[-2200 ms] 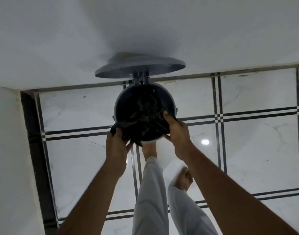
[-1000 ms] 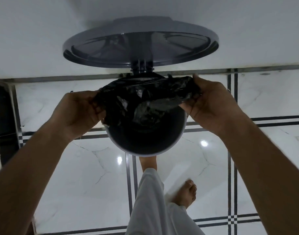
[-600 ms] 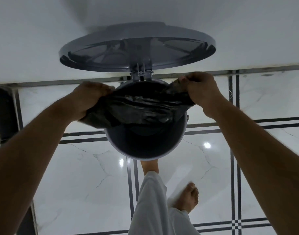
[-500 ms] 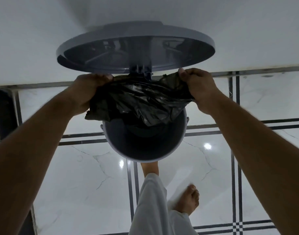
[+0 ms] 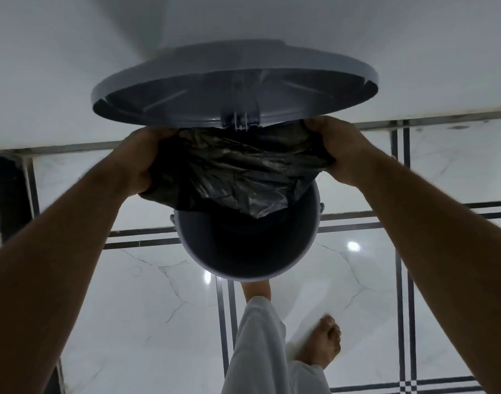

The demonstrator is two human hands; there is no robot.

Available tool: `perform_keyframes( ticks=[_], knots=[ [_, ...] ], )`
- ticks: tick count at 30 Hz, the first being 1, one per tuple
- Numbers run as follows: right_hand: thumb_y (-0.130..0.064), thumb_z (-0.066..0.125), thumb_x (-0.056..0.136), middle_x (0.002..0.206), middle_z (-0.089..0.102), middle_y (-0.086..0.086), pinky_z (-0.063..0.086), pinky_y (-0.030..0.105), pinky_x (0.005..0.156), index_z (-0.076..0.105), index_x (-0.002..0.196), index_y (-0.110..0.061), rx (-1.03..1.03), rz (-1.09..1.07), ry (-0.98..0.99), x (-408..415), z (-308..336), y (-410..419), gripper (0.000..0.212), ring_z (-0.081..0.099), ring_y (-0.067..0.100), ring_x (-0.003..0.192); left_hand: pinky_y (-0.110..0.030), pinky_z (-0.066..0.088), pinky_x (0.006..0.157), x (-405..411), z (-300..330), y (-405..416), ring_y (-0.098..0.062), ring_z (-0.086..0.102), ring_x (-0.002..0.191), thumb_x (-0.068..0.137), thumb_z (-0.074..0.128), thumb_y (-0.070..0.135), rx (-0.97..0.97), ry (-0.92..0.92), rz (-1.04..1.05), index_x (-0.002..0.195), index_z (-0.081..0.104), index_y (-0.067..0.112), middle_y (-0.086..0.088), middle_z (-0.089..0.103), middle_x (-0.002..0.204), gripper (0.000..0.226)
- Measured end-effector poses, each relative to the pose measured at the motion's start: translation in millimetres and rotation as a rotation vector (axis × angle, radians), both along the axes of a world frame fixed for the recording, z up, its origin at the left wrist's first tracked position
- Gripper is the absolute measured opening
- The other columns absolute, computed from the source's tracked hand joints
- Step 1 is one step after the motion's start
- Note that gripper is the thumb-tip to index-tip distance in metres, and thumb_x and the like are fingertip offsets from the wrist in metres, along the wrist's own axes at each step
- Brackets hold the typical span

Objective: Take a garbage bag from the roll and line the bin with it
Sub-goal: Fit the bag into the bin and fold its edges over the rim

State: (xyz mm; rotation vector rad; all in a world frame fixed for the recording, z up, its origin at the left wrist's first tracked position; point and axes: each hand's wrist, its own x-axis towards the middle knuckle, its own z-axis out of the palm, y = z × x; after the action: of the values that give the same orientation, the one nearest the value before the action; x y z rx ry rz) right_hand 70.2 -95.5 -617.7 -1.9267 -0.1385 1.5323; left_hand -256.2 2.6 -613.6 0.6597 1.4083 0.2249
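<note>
Both hands, left hand (image 5: pixel 142 163) and right hand (image 5: pixel 339 150), grip the crumpled black plastic garbage bag (image 5: pixel 238 177); spread its mouth evenly over the round grey plastic bin's (image 5: pixel 243 268) far rim.

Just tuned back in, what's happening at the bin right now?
A person is lining the grey pedal bin. The left hand and right hand each grip an edge of the black garbage bag, holding it stretched over the far part of the opening, just under the raised lid. The near rim is bare, and one foot sits at the bin's base.
</note>
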Motion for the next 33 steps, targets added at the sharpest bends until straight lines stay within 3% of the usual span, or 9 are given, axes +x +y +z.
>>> perform_keyframes(
  ticks=[3, 8, 13, 15, 18, 21, 26, 31, 33],
  knots=[
    [-0.038, 0.079, 0.103, 0.105, 0.084, 0.007, 0.069, 0.039, 0.088, 0.082, 0.105, -0.017, -0.077, 0.049, -0.130, -5, -9, -2, 0.021, 0.082, 0.029, 0.103, -0.046, 0.060, 0.105, 9, -12, 1, -0.031, 0.078, 0.119, 0.102, 0.071, 0.032, 0.003, 0.016, -0.031, 0.133, 0.077, 0.010, -0.014, 0.079, 0.131, 0.038],
    [-0.050, 0.089, 0.090, 0.104, 0.083, 0.006, 0.066, 0.043, 0.093, 0.084, 0.108, -0.014, -0.161, 0.149, -0.195, -11, -18, -25, 0.040, 0.079, 0.024, 0.095, -0.047, 0.064, 0.098, 12, -29, -17, -0.032, 0.078, 0.103, 0.099, 0.079, 0.035, 0.053, 0.447, -0.338, 0.097, 0.084, 0.022, -0.012, 0.082, 0.112, 0.014],
    [-0.058, 0.086, 0.090, 0.106, 0.083, 0.004, 0.067, 0.035, 0.089, 0.084, 0.110, -0.017, -0.219, 0.118, -0.070, -6, -11, -56, 0.046, 0.077, 0.019, 0.098, -0.045, 0.061, 0.101, -13, -32, -34, -0.032, 0.078, 0.107, 0.065, 0.069, 0.099, -0.195, 0.486, -0.417, 0.121, 0.077, 0.013, -0.011, 0.082, 0.115, 0.103],
    [-0.061, 0.085, 0.089, 0.095, 0.079, -0.002, 0.058, 0.031, 0.082, 0.085, 0.112, -0.016, -0.199, 0.084, 0.001, -1, -8, -74, 0.050, 0.072, 0.017, 0.093, -0.043, 0.057, 0.105, -27, -31, -41, -0.027, 0.078, 0.114, 0.058, 0.064, 0.106, -0.292, 0.354, -0.438, 0.125, 0.079, 0.023, -0.006, 0.082, 0.123, 0.108],
    [-0.054, 0.083, 0.095, 0.091, 0.079, -0.003, 0.051, 0.037, 0.081, 0.084, 0.111, -0.014, -0.154, 0.061, -0.004, 2, -2, -96, 0.043, 0.071, 0.019, 0.093, -0.047, 0.056, 0.106, -51, -27, -55, -0.030, 0.077, 0.119, 0.087, 0.071, 0.076, -0.291, 0.166, -0.273, 0.133, 0.076, 0.024, -0.009, 0.079, 0.132, 0.070],
    [-0.025, 0.076, 0.100, 0.092, 0.078, 0.003, 0.058, 0.039, 0.076, 0.077, 0.102, -0.015, -0.136, -0.001, -0.070, -2, 11, -105, 0.010, 0.071, 0.021, 0.091, -0.035, 0.053, 0.084, -73, -38, -75, -0.027, 0.067, 0.097, 0.099, 0.066, 0.028, -0.018, 0.365, 0.030, 0.114, 0.070, 0.016, -0.013, 0.072, 0.109, 0.020],
    [-0.022, 0.072, 0.095, 0.102, 0.079, 0.010, 0.064, 0.049, 0.089, 0.074, 0.095, -0.022, -0.008, 0.006, -0.090, -16, 25, -109, 0.001, 0.074, 0.024, 0.095, -0.006, 0.041, 0.080, -26, 5, -118, -0.012, 0.051, 0.111, 0.109, 0.065, 0.020, 0.445, 0.590, -0.095, 0.139, 0.062, 0.007, 0.001, 0.061, 0.121, 0.033],
    [-0.024, 0.076, 0.100, 0.085, 0.072, -0.005, 0.053, 0.025, 0.066, 0.074, 0.090, -0.022, -0.037, 0.048, -0.200, -31, 25, -87, 0.010, 0.065, 0.012, 0.074, -0.021, 0.041, 0.070, 22, 42, -141, -0.011, 0.062, 0.077, 0.097, 0.071, 0.043, 0.593, 0.737, -0.085, 0.094, 0.065, 0.015, 0.009, 0.065, 0.079, 0.030],
    [-0.034, 0.075, 0.102, 0.086, 0.074, -0.005, 0.051, 0.022, 0.064, 0.079, 0.100, -0.019, -0.086, 0.026, -0.215, -35, 25, -80, 0.015, 0.067, 0.012, 0.075, -0.007, 0.040, 0.069, 27, 44, -141, 0.009, 0.064, 0.074, 0.102, 0.068, 0.044, 0.567, 0.688, -0.017, 0.099, 0.065, 0.017, 0.017, 0.066, 0.082, 0.028]
  ],
)
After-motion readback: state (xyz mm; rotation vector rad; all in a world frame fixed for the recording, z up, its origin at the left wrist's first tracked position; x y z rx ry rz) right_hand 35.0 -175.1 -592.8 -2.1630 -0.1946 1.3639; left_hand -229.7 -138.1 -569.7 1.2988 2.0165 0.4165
